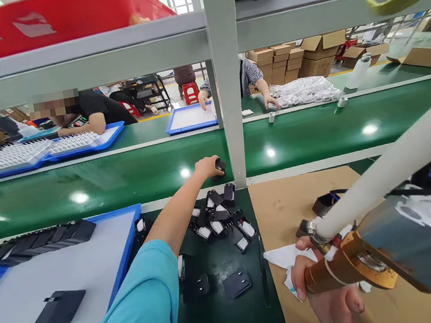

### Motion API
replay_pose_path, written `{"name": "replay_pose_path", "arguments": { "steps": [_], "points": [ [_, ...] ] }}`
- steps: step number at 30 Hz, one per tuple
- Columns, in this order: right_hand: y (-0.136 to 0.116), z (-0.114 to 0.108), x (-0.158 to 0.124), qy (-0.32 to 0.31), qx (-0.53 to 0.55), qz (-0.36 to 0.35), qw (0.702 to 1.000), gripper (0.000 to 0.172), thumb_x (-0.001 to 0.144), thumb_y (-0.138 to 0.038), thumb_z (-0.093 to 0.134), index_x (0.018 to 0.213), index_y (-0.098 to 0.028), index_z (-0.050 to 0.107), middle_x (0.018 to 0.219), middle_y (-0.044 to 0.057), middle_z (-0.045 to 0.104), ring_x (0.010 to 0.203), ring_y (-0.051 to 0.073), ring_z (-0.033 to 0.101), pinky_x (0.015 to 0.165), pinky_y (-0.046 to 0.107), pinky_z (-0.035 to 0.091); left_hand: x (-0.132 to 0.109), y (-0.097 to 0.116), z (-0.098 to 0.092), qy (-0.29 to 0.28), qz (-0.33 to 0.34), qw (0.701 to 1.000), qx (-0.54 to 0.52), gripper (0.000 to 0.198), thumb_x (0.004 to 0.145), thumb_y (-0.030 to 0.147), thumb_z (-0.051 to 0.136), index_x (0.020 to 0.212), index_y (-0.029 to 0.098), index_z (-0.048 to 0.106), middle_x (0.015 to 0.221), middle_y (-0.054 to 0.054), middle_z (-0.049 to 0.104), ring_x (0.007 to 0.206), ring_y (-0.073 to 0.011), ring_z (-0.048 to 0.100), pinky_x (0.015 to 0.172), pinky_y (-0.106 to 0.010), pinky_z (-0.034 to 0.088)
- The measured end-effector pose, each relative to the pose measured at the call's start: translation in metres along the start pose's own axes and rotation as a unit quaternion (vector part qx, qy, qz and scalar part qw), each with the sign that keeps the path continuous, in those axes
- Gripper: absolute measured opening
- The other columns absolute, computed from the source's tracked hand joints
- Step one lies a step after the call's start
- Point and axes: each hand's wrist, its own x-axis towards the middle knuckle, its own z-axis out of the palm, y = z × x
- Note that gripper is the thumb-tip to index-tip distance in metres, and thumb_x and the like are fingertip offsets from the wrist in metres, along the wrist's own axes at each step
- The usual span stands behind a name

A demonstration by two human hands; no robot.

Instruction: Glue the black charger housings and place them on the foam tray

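My left hand (207, 167) reaches out over the green conveyor belt, its fingers pinched around a small black case (220, 166). Just below it lies a heap of similar black cases with white patches (218, 213). Two more black pieces, a flat case (236, 282) and a smaller one (202, 284), rest on the dark green bench. At the lower right, my right hand (334, 301) is curled around a white cloth (285, 256) that sticks out past the fingers. A bronze-coloured cylinder (329, 273) on a machine hides part of that hand.
A blue-rimmed white tray (103, 257) at left carries a row of black cases and one single case (58, 308). Cardboard (288, 199) covers the bench at right. A grey post (232, 98) and a slanting white pipe (396, 153) stand close by. Two people work across the belt.
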Motion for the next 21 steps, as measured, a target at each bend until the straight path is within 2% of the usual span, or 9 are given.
{"name": "replay_pose_path", "arguments": {
  "steps": [3,5,8,10,13,15,18,19,21],
  "points": [
    [-0.006,0.002,0.000,-0.009,0.055,-0.024,0.998,0.061,0.071,-0.075,0.055,0.123,-0.045,0.047,0.101,0.005,0.063,0.046,0.017,0.050,0.044,0.036,0.035,-0.026,-0.010,-0.023,0.037,-0.009,0.999,0.003,0.064,0.075,0.051,0.069,0.131,0.023,0.052,0.122,-0.013,0.066,0.109,-0.0324,0.063,0.083,-0.036,0.051],
    [-0.013,0.006,0.000,-0.016,0.069,-0.049,0.996,0.055,0.076,-0.065,0.056,0.126,-0.046,0.045,0.108,0.004,0.061,0.048,0.016,0.052,0.045,0.034,0.036,-0.060,-0.020,-0.043,0.065,-0.011,0.998,0.006,0.066,0.074,0.051,0.068,0.132,0.023,0.051,0.121,-0.013,0.067,0.111,-0.0328,0.062,0.084,-0.036,0.050],
    [-0.020,0.010,0.000,-0.032,0.073,-0.064,0.995,0.046,0.082,-0.057,0.055,0.125,-0.043,0.048,0.114,0.005,0.058,0.053,0.014,0.054,0.048,0.033,0.038,-0.143,-0.036,-0.067,0.098,0.006,0.995,-0.001,0.069,0.074,0.054,0.068,0.134,0.028,0.048,0.121,-0.007,0.067,0.109,-0.0306,0.062,0.087,-0.035,0.048],
    [-0.023,0.010,0.000,-0.042,0.064,-0.072,0.994,0.041,0.084,-0.055,0.053,0.123,-0.040,0.051,0.117,0.006,0.056,0.055,0.014,0.054,0.049,0.032,0.039,-0.214,-0.040,-0.068,0.119,0.054,0.991,-0.023,0.067,0.072,0.055,0.069,0.131,0.031,0.051,0.116,-0.003,0.069,0.101,-0.0278,0.065,0.083,-0.034,0.049],
    [-0.024,0.010,-0.003,-0.049,0.049,-0.090,0.994,0.038,0.086,-0.052,0.052,0.120,-0.036,0.055,0.121,0.007,0.054,0.055,0.013,0.053,0.048,0.031,0.039,-0.312,-0.029,-0.039,0.044,0.115,0.991,-0.042,0.065,0.070,0.050,0.074,0.129,0.033,0.054,0.120,-0.001,0.067,0.103,-0.0261,0.065,0.084,-0.032,0.049],
    [-0.024,0.011,-0.005,-0.047,0.048,-0.097,0.993,0.038,0.085,-0.051,0.053,0.118,-0.033,0.057,0.121,0.007,0.055,0.054,0.012,0.053,0.046,0.031,0.039,-0.355,-0.014,-0.004,-0.024,0.145,0.988,-0.041,0.064,0.073,0.038,0.073,0.133,0.032,0.051,0.116,-0.003,0.067,0.103,-0.0257,0.064,0.082,-0.032,0.050],
    [-0.025,0.012,-0.008,-0.047,0.049,-0.102,0.992,0.039,0.084,-0.050,0.054,0.119,-0.033,0.058,0.118,0.006,0.056,0.053,0.012,0.053,0.046,0.030,0.040,-0.378,0.005,0.050,-0.096,0.155,0.983,-0.031,0.064,0.073,0.029,0.074,0.133,0.027,0.053,0.109,-0.006,0.068,0.100,-0.0280,0.064,0.078,-0.035,0.052],
    [-0.025,0.013,-0.009,-0.049,0.048,-0.102,0.992,0.039,0.084,-0.050,0.054,0.119,-0.034,0.058,0.119,0.006,0.056,0.053,0.012,0.053,0.045,0.030,0.040,-0.379,0.009,0.064,-0.101,0.150,0.983,-0.031,0.063,0.073,0.029,0.075,0.132,0.026,0.054,0.109,-0.007,0.067,0.101,-0.0291,0.064,0.078,-0.037,0.053],
    [-0.026,0.014,-0.011,-0.053,0.044,-0.099,0.993,0.038,0.084,-0.050,0.055,0.119,-0.034,0.059,0.119,0.005,0.055,0.053,0.011,0.053,0.045,0.029,0.039,-0.377,0.011,0.083,-0.074,0.140,0.986,-0.042,0.067,0.073,0.033,0.077,0.134,0.024,0.052,0.115,-0.010,0.065,0.108,-0.0318,0.060,0.083,-0.042,0.052]
  ]
}}
